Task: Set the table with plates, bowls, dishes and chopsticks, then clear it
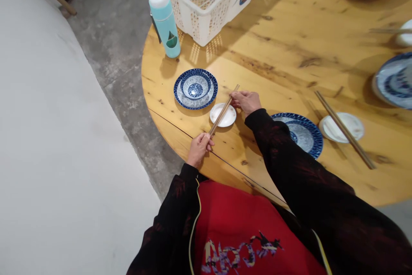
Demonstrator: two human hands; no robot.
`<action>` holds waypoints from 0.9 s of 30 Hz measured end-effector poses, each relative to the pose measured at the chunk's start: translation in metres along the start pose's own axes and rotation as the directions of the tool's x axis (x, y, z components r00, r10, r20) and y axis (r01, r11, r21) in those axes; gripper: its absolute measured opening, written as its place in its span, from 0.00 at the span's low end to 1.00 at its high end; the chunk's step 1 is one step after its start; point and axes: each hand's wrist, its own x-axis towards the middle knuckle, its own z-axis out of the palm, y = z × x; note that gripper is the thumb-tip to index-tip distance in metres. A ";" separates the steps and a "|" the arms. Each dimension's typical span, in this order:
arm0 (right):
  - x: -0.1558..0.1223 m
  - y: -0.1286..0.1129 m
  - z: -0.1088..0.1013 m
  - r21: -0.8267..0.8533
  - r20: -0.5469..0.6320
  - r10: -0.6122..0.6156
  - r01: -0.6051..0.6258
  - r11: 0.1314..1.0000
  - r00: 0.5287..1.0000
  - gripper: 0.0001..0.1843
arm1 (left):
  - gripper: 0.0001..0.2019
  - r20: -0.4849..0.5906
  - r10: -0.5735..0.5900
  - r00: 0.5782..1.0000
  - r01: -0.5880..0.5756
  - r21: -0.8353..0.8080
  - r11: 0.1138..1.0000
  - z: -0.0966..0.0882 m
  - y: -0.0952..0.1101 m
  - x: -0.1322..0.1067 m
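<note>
A pair of wooden chopsticks [222, 113] lies slantwise over a small white dish [229, 119] near the table's left edge. Closed round their lower end are the fingers of my left hand [199, 147]. My right hand [246, 101] pinches them close to the upper end, above the dish. Just left of the dish, a blue-and-white bowl [195, 85] sits on a patterned blue-and-white plate [195, 106]. Under my right forearm, a second blue-rimmed plate [313, 137] is partly hidden by the sleeve.
A turquoise bottle [167, 26] and a white plastic basket [206, 26] stand at the far left of the round wooden table [270, 47]. Rightward, more chopsticks [346, 131] rest across another white dish [355, 125]. Patterned bowls [395, 80] line the right side. A white wall [64, 137] is left.
</note>
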 end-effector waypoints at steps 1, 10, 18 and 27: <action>0.000 0.000 0.000 0.001 0.001 0.000 0.000 1.000 1.000 0.10 | 0.19 -0.007 0.007 1.000 -0.007 0.006 1.000 -0.001 0.000 0.000; -0.001 0.002 0.002 0.005 -0.031 -0.013 0.013 1.000 0.999 0.10 | 0.14 -0.008 0.068 0.998 -0.067 0.054 0.996 -0.006 -0.001 -0.002; -0.002 0.006 0.000 0.009 -0.063 -0.013 0.014 1.000 0.998 0.10 | 0.10 -0.020 0.082 0.996 -0.081 0.073 0.994 -0.008 0.002 0.002; 0.000 0.010 -0.002 0.026 -0.064 -0.024 0.025 0.999 0.998 0.10 | 0.09 -0.009 0.086 0.996 -0.085 0.081 0.993 -0.010 0.005 0.003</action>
